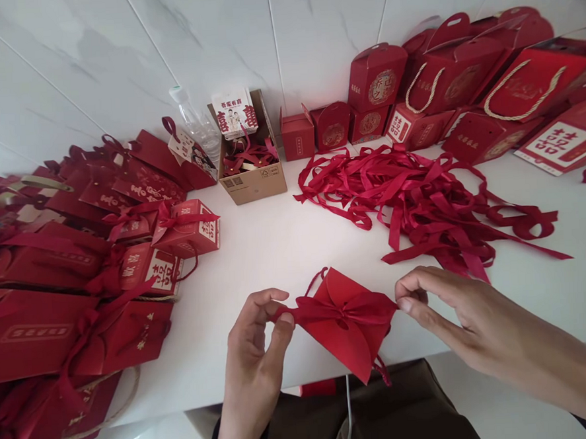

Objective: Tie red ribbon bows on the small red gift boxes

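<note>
A small red gift box (pixel 347 339) sits at the near edge of the white table (pixel 284 240), partly over the edge. A red ribbon bow (pixel 345 307) runs across its top. My left hand (pixel 255 364) pinches the bow's left loop between thumb and fingers. My right hand (pixel 458 315) pinches the bow's right end with thumb and forefinger. Both hands are closed on the ribbon, one on each side of the box.
A pile of loose red ribbons (pixel 421 198) lies behind my right hand. Tied red boxes and bags (pixel 78 279) crowd the left side. An open cardboard box (pixel 253 172) and a plastic bottle (pixel 198 126) stand at the back. More red gift bags (pixel 488 82) fill the back right.
</note>
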Motion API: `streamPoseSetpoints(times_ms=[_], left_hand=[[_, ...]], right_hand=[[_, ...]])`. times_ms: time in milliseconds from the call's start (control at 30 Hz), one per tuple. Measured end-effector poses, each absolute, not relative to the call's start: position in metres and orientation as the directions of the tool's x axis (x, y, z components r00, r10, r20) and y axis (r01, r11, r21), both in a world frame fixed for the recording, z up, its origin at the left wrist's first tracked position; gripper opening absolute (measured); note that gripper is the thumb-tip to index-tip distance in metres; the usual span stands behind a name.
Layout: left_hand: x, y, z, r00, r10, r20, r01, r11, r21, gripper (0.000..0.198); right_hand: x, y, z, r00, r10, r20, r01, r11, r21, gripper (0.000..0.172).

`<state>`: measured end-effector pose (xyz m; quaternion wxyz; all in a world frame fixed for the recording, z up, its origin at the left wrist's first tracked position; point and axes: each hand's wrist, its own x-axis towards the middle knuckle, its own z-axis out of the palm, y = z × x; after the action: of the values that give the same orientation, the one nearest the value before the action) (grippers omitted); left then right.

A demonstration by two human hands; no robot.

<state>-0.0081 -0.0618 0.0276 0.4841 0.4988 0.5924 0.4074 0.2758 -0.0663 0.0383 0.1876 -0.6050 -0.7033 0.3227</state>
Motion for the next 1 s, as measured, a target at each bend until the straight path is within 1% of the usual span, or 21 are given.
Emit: streamPoseSetpoints(times_ms=[67,167,300,500,700,767,800,867,900,933,1000], left_hand=[[-0.008,-0.062,0.027,-0.053,0.986,-0.159,0.194,0.166,0.967,0.017],[-0.008,-0.064,0.027,-0.036,0.988,-0.153,0.183,0.157,0.971,0.017],[-0.007,-0.066,0.025,-0.048,0.988,-0.147,0.15,0.153,0.977,0.018],[-0.009,-0.064,0.02,-0.097,0.982,-0.165,0.066,0.172,0.983,0.017],[-0.014,-0.063,0.014,-0.162,0.976,-0.146,0.059,0.157,0.986,0.016],[-0.015,-0.063,0.014,-0.171,0.978,-0.118,0.121,0.14,0.983,0.014],[-0.015,-0.063,0.014,-0.181,0.98,-0.08,0.175,0.113,0.978,0.014],[-0.011,-0.062,0.018,-0.195,0.98,0.041,0.311,0.022,0.95,0.017],[-0.007,-0.061,0.021,-0.17,0.979,0.112,0.38,-0.039,0.924,0.022],[-0.002,-0.06,0.023,-0.114,0.978,0.172,0.445,-0.105,0.889,0.029],[0.01,-0.058,0.029,0.075,0.969,0.235,0.548,-0.237,0.802,0.052]], right_hand=[[0.277,-0.068,0.037,-0.181,0.972,-0.152,0.724,0.027,-0.689,0.032],[0.278,-0.069,0.038,-0.145,0.972,-0.184,0.714,-0.026,-0.7,0.034],[0.28,-0.068,0.038,-0.175,0.96,-0.218,0.722,-0.025,-0.691,0.036],[0.284,-0.065,0.039,-0.135,0.983,-0.122,0.716,0.012,-0.698,0.035],[0.286,-0.067,0.043,-0.027,0.991,-0.129,0.707,-0.073,-0.704,0.037],[0.286,-0.067,0.042,-0.005,0.995,-0.098,0.698,-0.067,-0.713,0.036],[0.286,-0.067,0.042,-0.002,0.997,-0.077,0.695,-0.054,-0.717,0.035],[0.285,-0.065,0.041,-0.012,0.999,-0.053,0.688,-0.03,-0.725,0.035],[0.284,-0.065,0.041,-0.013,0.999,-0.05,0.687,-0.028,-0.726,0.035],[0.283,-0.064,0.041,-0.007,0.998,-0.055,0.69,-0.035,-0.723,0.036],[0.281,-0.063,0.042,0.011,0.997,-0.071,0.703,-0.058,-0.709,0.037]])
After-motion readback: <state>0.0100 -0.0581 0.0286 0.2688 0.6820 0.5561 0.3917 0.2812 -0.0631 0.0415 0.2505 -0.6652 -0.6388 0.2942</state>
